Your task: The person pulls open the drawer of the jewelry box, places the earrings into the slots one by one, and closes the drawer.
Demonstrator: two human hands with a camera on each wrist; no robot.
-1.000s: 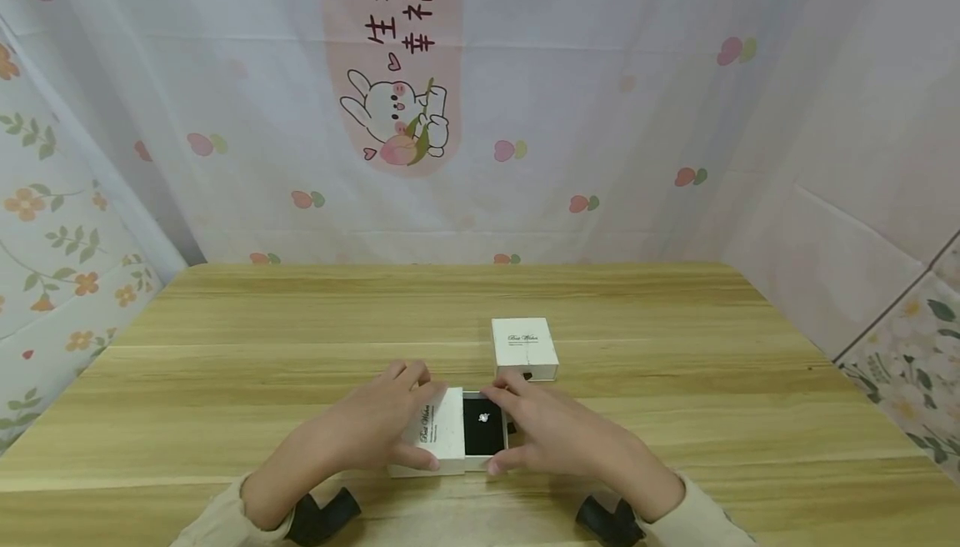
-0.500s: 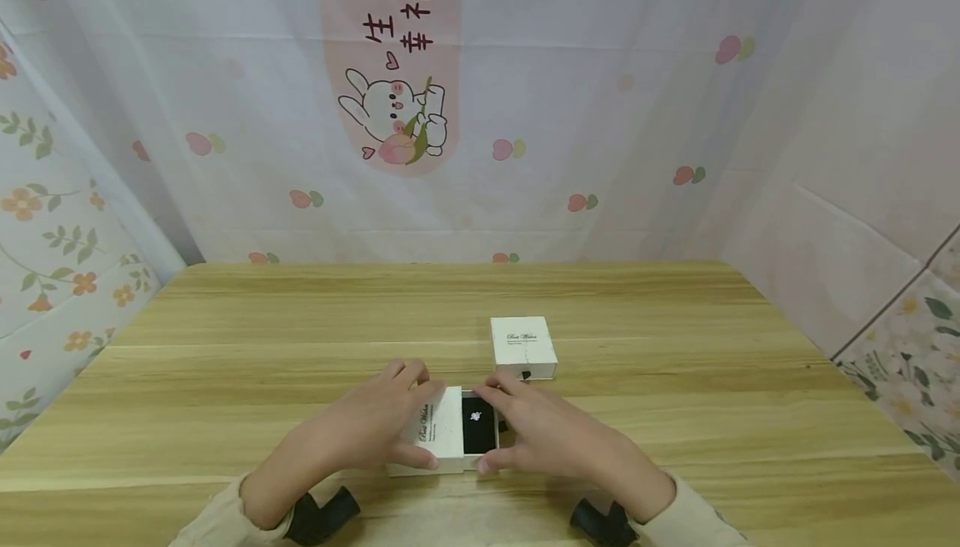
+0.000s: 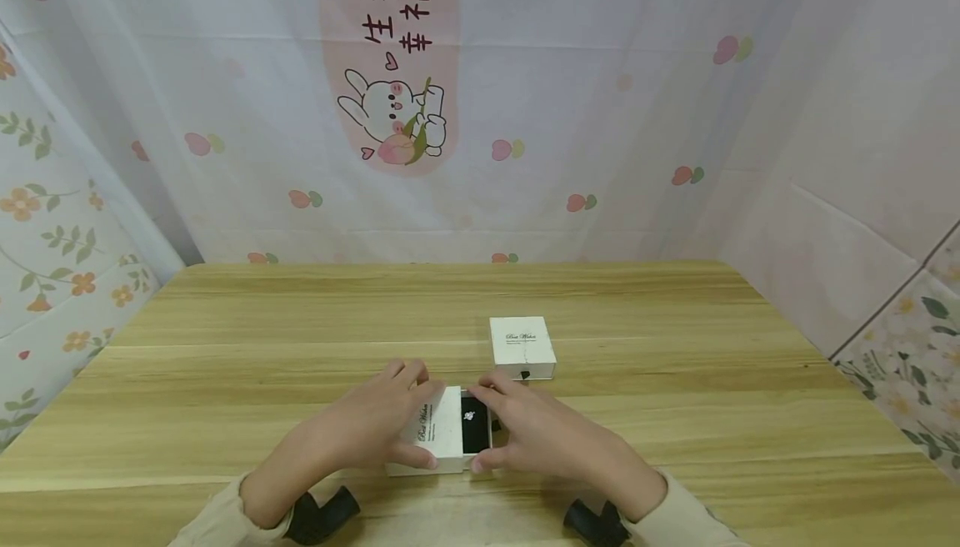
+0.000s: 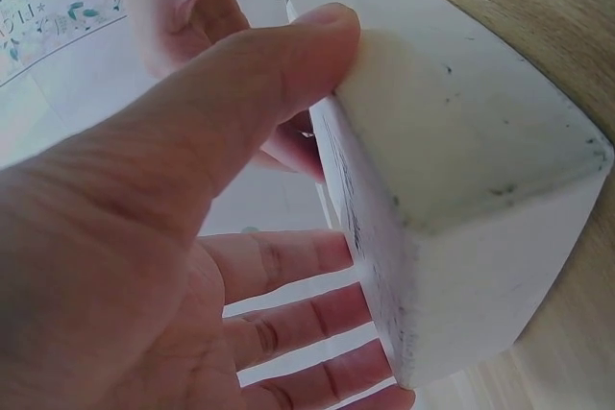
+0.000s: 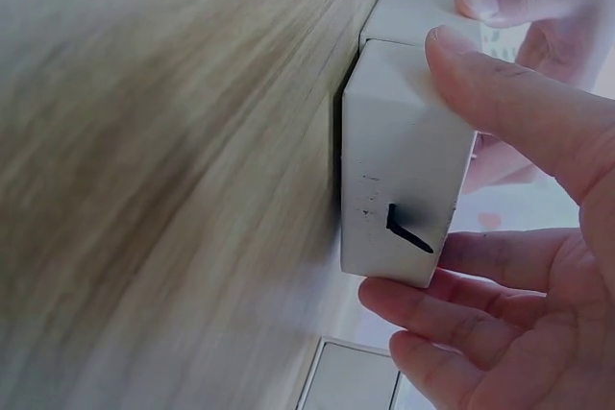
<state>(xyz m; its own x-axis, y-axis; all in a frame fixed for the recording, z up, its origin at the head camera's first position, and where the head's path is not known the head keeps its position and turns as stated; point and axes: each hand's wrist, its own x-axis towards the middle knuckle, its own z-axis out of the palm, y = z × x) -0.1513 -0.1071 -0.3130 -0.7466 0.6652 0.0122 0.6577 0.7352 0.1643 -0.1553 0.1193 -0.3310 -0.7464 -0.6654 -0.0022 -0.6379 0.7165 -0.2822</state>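
Note:
A white jewelry box sits on the wooden table with its drawer (image 3: 476, 439) partly out of the sleeve (image 3: 448, 426). On the drawer's black lining is a small shiny silver piece (image 3: 469, 416). My left hand (image 3: 375, 422) grips the sleeve, thumb on the near side and fingers over the far edge. With thumb and fingers on its opposite sides, my right hand (image 3: 532, 430) holds the drawer near its outer end. A black pull tab (image 5: 408, 229) sticks out of the drawer's end face in the right wrist view.
A second white box (image 3: 522, 343) with "Best Wishes" lettering stands closed behind my right hand, its black tab facing me. The wooden table (image 3: 300, 313) runs back to a printed curtain (image 3: 570, 113).
My right hand has moved left, sliding the drawer further into the sleeve, so less black lining shows. The left hand has stayed in place on the sleeve.

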